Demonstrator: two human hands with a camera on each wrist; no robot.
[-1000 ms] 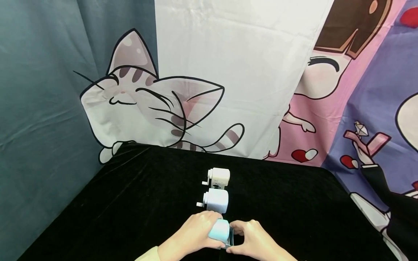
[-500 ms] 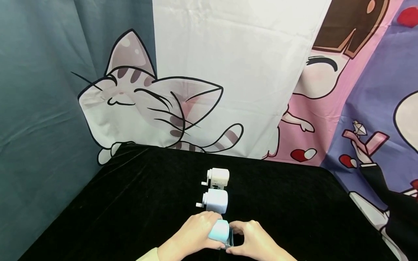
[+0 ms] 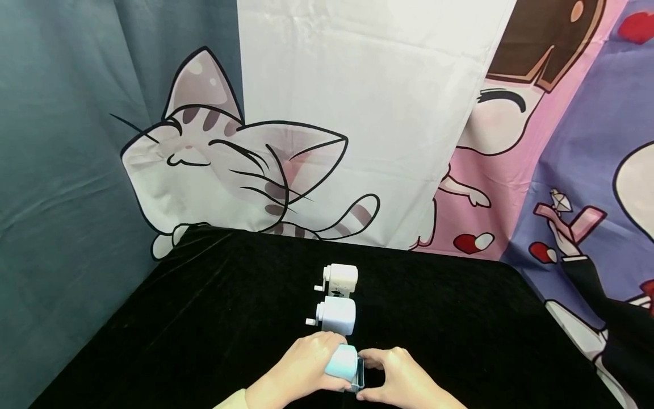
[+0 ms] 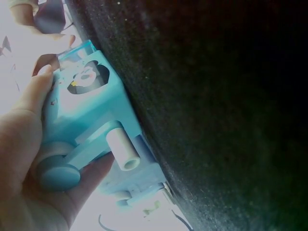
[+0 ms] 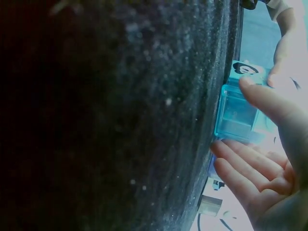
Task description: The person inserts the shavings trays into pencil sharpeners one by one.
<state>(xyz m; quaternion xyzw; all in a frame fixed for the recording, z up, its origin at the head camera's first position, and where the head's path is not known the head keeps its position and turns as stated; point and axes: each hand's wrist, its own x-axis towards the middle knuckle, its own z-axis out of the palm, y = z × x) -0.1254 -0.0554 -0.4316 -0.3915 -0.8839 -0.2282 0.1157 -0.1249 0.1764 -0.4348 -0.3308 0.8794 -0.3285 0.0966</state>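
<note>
A light-blue crank pencil sharpener (image 3: 342,362) stands on the black cloth close in front of the person. My left hand (image 3: 301,363) grips its body, thumb on the near side and fingers over the far side. The left wrist view shows its crank handle (image 4: 122,149) and a penguin picture (image 4: 89,78). At its right end sits a clear blue shavings drawer (image 5: 238,114), sticking out a little. My right hand (image 3: 398,375) holds this drawer between the thumb on the near side and the fingers on the far side.
Behind the held sharpener, a pale lavender sharpener (image 3: 339,316) and a white sharpener (image 3: 343,278) stand in a row, cranks to the left. Black velvet cloth (image 3: 230,307) covers the table. A cartoon-printed curtain (image 3: 388,113) hangs behind it.
The right thumb and the drawer have shifted very slightly to the right relative to the sharpener's body. The left hand keeps its grip, and the head view has drifted slightly.
</note>
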